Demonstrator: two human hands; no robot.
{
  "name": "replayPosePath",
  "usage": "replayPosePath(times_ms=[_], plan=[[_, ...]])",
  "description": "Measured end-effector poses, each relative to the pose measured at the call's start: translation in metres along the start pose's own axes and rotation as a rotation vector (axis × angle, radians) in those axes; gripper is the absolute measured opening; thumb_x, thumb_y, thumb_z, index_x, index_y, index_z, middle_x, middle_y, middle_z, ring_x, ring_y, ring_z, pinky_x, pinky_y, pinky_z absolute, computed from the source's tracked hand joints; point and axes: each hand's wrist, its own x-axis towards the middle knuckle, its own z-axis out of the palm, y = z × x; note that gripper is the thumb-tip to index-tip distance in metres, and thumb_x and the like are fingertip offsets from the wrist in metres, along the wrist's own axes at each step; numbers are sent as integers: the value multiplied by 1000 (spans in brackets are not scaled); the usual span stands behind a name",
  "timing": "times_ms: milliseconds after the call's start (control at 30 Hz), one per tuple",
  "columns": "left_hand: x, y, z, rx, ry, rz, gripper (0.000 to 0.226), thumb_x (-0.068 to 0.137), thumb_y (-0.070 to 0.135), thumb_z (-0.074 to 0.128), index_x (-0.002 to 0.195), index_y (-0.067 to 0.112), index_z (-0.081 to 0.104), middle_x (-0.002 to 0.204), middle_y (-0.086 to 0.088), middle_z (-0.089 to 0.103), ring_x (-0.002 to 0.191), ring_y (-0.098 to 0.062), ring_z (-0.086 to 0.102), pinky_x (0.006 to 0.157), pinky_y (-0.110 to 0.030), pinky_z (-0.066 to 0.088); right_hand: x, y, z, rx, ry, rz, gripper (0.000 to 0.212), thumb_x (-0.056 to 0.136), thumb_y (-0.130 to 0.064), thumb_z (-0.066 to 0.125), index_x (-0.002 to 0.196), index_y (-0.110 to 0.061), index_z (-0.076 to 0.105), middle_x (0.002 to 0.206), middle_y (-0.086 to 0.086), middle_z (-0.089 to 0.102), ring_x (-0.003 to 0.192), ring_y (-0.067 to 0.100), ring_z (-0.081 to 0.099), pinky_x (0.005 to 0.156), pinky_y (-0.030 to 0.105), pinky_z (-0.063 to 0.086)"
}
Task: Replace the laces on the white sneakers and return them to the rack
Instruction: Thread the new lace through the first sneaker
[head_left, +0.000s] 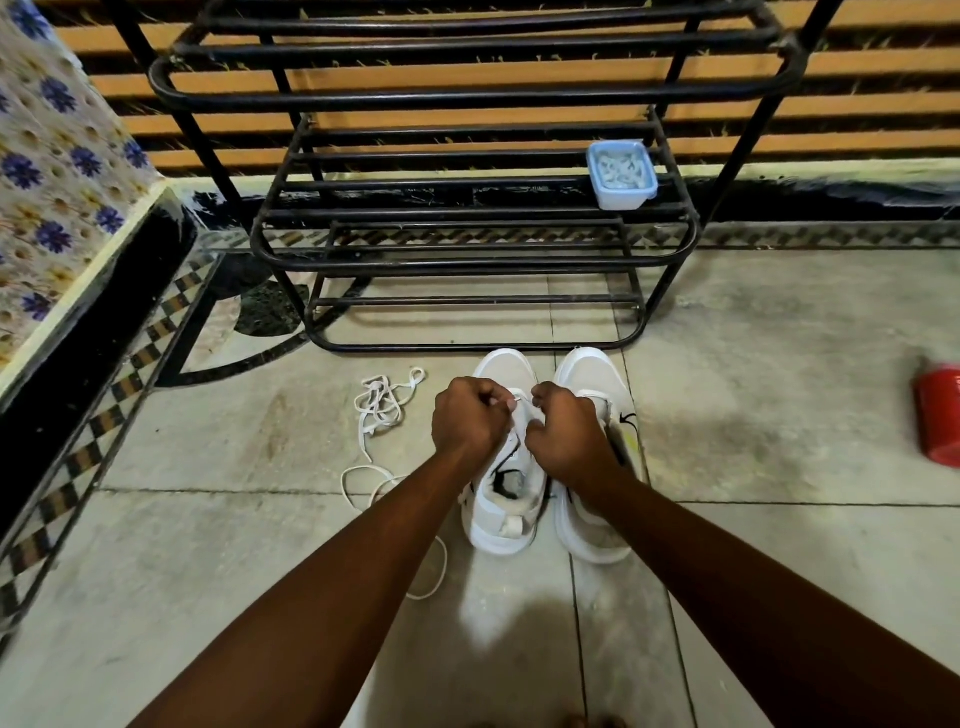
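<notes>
So the black metal rack (467, 96) stood by the wall, with the left sneaker (501, 514) and right sneaker (592, 374) side by side on the floor just in front of it, toes toward it. The left hand (470, 423) and right hand (566, 434) were both curled over the left one, each pinching a bit of white lace (522, 401) running between them. A spare lace (379, 405) lay tangled on the floor left of the shoes, and a little blue tub (621, 174) sat on the rack's middle shelf.
</notes>
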Motion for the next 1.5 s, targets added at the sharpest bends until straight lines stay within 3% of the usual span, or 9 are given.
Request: replayPosePath(times_ms=[133,300,500,633,800,933,1100,1300,1500], plan=[[1,0,-3,80,-47,45,19,82,21,77,67,32,75,72,18,73,79,-10,72,77,-34,61,2,2,2,-3,-17,20,44,88,-8,59,132,-6,57,126,15,65,124,34,53,101,35,42],[1,6,-3,163,-86,33,27,78,9,62,65,30,73,74,17,73,80,-9,70,76,-31,59,3,2,4,16,-5,25,37,82,-9,62,119,-8,65,114,12,69,116,32,59,97,38,50],[0,17,4,200,-33,-67,23,80,12,62,68,29,73,81,11,73,81,-18,69,65,-24,45,6,5,4,24,-15,22,30,85,-9,63,115,-6,62,116,14,66,115,32,58,95,35,48],[-3,23,11,234,24,-91,22,78,13,61,70,30,72,82,10,72,80,-21,68,67,-26,49,10,9,2,39,-24,14,25,88,-12,63,113,-6,61,116,15,65,115,33,56,96,37,46],[-7,22,14,107,59,-141,23,78,11,59,70,27,73,76,14,73,77,-16,69,68,-26,53,11,10,3,80,-24,22,25,85,-9,64,110,-6,62,114,16,65,112,33,57,95,38,47],[-10,20,13,40,85,-146,19,78,13,71,70,30,76,73,17,74,77,-11,70,72,-27,57,12,15,3,105,-39,45,28,80,-6,65,108,-10,61,114,14,63,109,32,59,93,39,50],[-6,17,5,-66,47,-192,10,76,20,81,73,29,79,73,16,75,77,-5,72,66,-18,50,13,18,4,141,-13,31,28,79,-4,67,107,-6,61,110,14,65,109,32,61,95,44,50],[-2,18,12,155,75,-58,15,71,16,72,70,31,73,73,16,72,77,-11,69,69,-28,57,15,15,5,138,3,20,20,76,-19,64,94,-10,64,88,6,68,88,29,64,82,40,53],[2,4,15,-175,30,-158,23,75,0,71,71,22,75,65,11,74,66,-10,73,72,-41,64,24,25,10,184,-13,25,22,69,-6,71,90,-12,68,90,3,71,93,24,68,86,38,55]])
